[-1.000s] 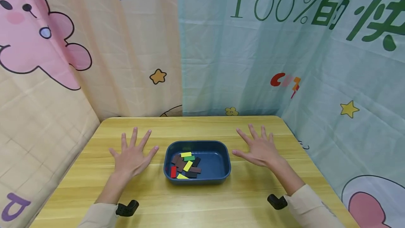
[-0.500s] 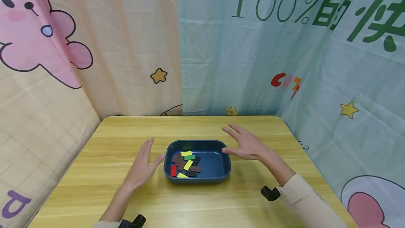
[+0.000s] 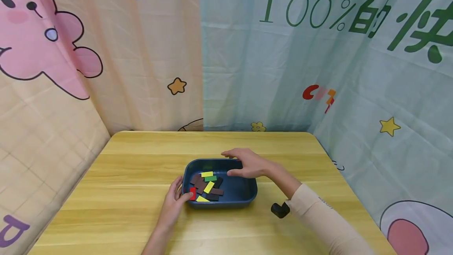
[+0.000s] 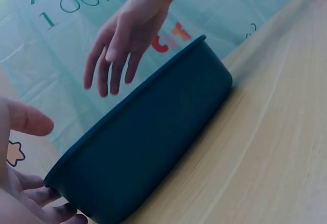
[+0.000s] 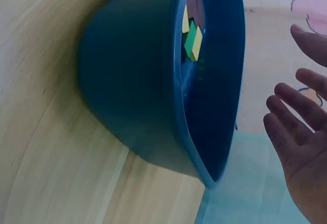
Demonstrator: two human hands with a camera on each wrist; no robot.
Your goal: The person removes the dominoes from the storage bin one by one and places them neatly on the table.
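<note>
A dark blue plastic bin (image 3: 226, 204) stands on the table, with several small flat blocks lying in its left half. Among them are a red block (image 3: 192, 194), a green block (image 3: 210, 178), a yellow block (image 3: 209, 187), plus brown and black ones. My left hand (image 3: 173, 200) is at the bin's left end. In the left wrist view, its fingers lie against the outer wall while the thumb (image 4: 33, 120) stays apart above the rim. Over the bin's right half hovers my right hand (image 3: 249, 163), holding nothing, its fingers (image 5: 296, 104) loosely spread in the right wrist view.
The wooden table (image 3: 141, 160) has its far edge against a printed curtain (image 3: 230, 50), which also hangs on both sides. A black wrist camera (image 3: 280, 209) juts from the right sleeve (image 3: 318, 215).
Both hands have moved inward from beside the bin. The left has come to its left end, with its spread fingers now bent; the right has moved left over the bin. The blocks stay put.
</note>
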